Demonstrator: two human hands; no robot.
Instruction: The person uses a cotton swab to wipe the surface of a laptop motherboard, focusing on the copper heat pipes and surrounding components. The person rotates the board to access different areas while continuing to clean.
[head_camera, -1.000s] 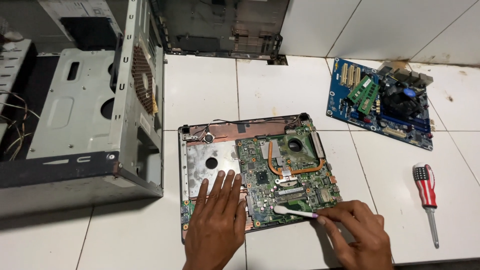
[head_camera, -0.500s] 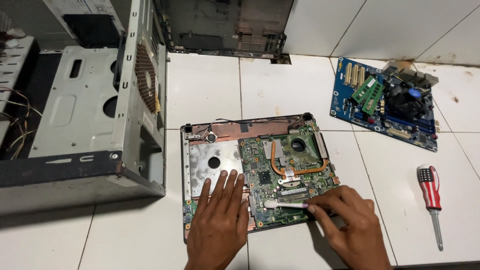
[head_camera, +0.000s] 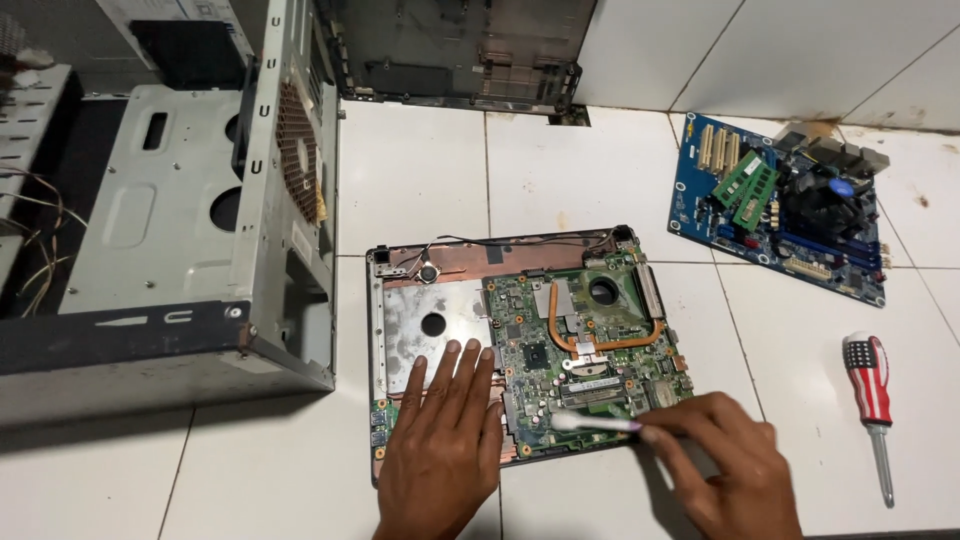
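Note:
An opened laptop base (head_camera: 400, 262) lies on the white tiled floor, its green circuit board (head_camera: 580, 345) with a copper heat pipe exposed. My left hand (head_camera: 440, 450) rests flat, fingers spread, on the base's lower left part beside the board. My right hand (head_camera: 730, 465) pinches a small white brush (head_camera: 590, 424) whose tip touches the board's lower edge.
An open grey desktop computer case (head_camera: 170, 230) lies at the left. A blue motherboard (head_camera: 780, 205) with a fan and memory sticks sits at the upper right. A screwdriver (head_camera: 870, 395) with a red and white striped handle lies at the right. Another dark casing (head_camera: 460, 50) leans at the back.
My right hand has drawn the white brush leftward along the lower edge of the green board. My left hand stays flat on the base.

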